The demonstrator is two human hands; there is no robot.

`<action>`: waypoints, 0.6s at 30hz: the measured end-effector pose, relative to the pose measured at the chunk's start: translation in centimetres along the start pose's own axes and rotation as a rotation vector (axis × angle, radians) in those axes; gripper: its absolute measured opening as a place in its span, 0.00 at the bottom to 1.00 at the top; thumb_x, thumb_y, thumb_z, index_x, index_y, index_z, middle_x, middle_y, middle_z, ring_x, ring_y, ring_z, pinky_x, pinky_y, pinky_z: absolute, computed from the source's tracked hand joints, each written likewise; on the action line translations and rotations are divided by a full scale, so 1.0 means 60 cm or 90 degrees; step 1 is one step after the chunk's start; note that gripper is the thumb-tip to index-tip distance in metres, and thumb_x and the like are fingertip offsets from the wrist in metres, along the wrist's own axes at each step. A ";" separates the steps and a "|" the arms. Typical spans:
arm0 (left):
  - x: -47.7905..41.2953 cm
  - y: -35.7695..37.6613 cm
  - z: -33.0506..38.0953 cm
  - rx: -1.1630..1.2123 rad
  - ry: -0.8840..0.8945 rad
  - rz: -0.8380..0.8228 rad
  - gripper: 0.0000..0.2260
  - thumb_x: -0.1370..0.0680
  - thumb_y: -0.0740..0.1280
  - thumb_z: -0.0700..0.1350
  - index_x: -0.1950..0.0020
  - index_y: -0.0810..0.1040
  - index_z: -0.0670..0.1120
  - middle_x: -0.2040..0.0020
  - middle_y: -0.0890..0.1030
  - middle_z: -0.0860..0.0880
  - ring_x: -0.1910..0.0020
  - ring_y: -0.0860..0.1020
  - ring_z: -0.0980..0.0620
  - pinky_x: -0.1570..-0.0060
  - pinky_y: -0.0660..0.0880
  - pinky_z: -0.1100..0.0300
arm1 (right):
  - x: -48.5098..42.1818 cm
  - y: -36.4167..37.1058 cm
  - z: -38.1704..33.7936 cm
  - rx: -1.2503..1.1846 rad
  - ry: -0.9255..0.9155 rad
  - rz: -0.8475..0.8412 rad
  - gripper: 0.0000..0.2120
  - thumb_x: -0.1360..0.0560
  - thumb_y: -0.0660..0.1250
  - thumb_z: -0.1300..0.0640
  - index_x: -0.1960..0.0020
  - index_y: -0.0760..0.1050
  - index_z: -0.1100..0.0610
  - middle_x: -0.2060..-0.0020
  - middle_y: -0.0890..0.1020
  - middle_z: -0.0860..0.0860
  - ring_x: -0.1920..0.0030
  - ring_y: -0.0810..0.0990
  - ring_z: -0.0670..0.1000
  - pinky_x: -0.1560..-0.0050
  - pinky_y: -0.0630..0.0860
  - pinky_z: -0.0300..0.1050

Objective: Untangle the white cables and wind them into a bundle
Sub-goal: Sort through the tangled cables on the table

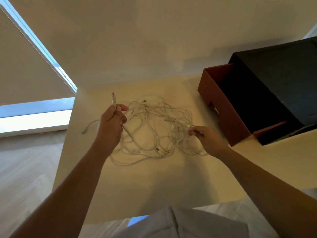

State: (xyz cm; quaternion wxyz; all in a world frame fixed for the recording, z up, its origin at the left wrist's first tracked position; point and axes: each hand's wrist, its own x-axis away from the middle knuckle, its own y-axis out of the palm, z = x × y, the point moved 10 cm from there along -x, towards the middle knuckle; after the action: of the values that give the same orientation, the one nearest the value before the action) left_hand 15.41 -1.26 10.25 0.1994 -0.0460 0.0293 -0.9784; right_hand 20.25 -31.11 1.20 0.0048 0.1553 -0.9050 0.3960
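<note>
A tangle of white cables lies spread on the pale table, with several plug ends showing among the loops. My left hand is raised over the tangle's left side and grips one cable near its end; the plug sticks up above my fingers. My right hand pinches a cable strand at the tangle's right edge between thumb and fingertips. One loose cable end trails off toward the table's left edge.
A red-brown open box with a dark inside stands at the table's right, partly under a black box. A wall runs behind the table. Wooden floor and a window with a blind are to the left.
</note>
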 end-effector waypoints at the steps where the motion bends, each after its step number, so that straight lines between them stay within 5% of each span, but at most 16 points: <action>1: 0.000 -0.004 -0.007 -0.021 -0.010 0.005 0.14 0.16 0.53 0.38 0.57 0.74 0.47 0.70 0.68 0.52 0.75 0.66 0.62 0.74 0.59 0.66 | -0.005 -0.010 -0.009 -0.060 0.000 0.017 0.09 0.21 0.62 0.63 0.48 0.81 0.59 0.55 0.83 0.50 0.50 0.80 0.49 0.51 0.68 0.37; 7: 0.005 0.014 -0.045 -0.123 -0.074 -0.071 0.13 0.16 0.54 0.40 0.51 0.77 0.50 0.71 0.78 0.54 0.77 0.66 0.61 0.74 0.63 0.65 | -0.029 -0.081 -0.069 -0.335 -0.021 0.114 0.13 0.19 0.57 0.64 0.49 0.77 0.50 0.65 0.77 0.49 0.65 0.75 0.39 0.61 0.72 0.33; 11: 0.006 0.017 -0.038 -0.155 -0.078 -0.039 0.11 0.16 0.55 0.42 0.42 0.76 0.49 0.51 0.83 0.54 0.78 0.67 0.61 0.76 0.66 0.68 | -0.036 -0.117 -0.106 -0.328 -0.068 0.148 0.11 0.20 0.59 0.66 0.48 0.77 0.54 0.66 0.77 0.50 0.68 0.74 0.40 0.63 0.72 0.33; 14: 0.009 0.020 0.000 -0.173 -0.015 0.009 0.12 0.16 0.56 0.43 0.39 0.76 0.51 0.46 0.80 0.56 0.76 0.69 0.63 0.75 0.66 0.71 | -0.037 -0.116 -0.125 -0.327 -0.065 0.100 0.11 0.21 0.60 0.67 0.54 0.76 0.54 0.68 0.76 0.51 0.72 0.72 0.40 0.68 0.69 0.31; 16: 0.011 0.043 0.021 -0.170 0.023 -0.020 0.12 0.16 0.56 0.43 0.38 0.76 0.51 0.44 0.81 0.57 0.75 0.68 0.59 0.73 0.67 0.67 | -0.035 -0.105 -0.136 -0.325 -0.068 0.055 0.11 0.21 0.61 0.67 0.56 0.76 0.53 0.69 0.76 0.51 0.73 0.70 0.41 0.69 0.69 0.32; 18: 0.020 0.082 0.038 -0.178 0.049 -0.084 0.12 0.16 0.56 0.43 0.38 0.76 0.52 0.41 0.81 0.55 0.69 0.70 0.43 0.66 0.74 0.56 | -0.030 -0.094 -0.148 -0.344 -0.069 0.017 0.10 0.21 0.61 0.67 0.56 0.76 0.56 0.69 0.76 0.51 0.73 0.70 0.41 0.69 0.68 0.32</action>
State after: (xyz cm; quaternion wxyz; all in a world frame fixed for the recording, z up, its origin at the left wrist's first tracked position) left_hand 16.44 -6.35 12.24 0.1248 -0.0380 0.1700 -0.9768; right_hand 22.59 -27.85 11.09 -0.0080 0.1573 -0.9788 0.1312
